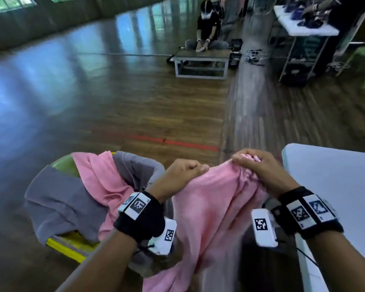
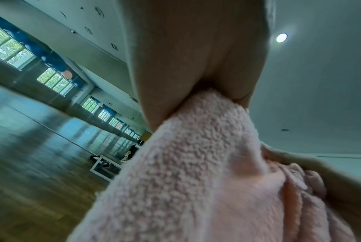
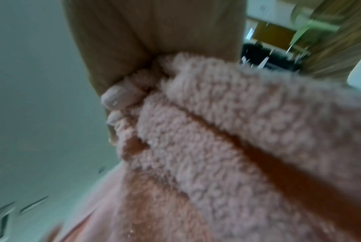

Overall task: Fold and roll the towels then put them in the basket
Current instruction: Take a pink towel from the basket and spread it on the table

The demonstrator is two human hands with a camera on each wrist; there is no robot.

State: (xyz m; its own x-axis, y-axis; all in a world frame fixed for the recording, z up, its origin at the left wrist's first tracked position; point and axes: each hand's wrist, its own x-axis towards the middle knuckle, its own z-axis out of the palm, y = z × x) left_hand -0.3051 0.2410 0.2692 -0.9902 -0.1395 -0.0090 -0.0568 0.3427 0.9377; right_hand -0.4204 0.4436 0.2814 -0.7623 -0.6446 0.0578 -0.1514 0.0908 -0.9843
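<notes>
Head view shows a pink towel (image 1: 211,209) hanging down close in front, hiding what is under it. Left of it sits a yellow basket (image 1: 72,247) heaped with a grey towel (image 1: 59,203) and another pink towel (image 1: 99,173). A white table (image 1: 333,186) stands on the right. Farther off, a person (image 1: 207,26) sits on the wooden floor (image 1: 105,98) behind a low bench (image 1: 200,64). The left hand (image 1: 183,171) is curled tight, pinching the held towel's top edge. The right hand (image 1: 255,163) grips a bunched part of the same edge, close beside the left
</notes>
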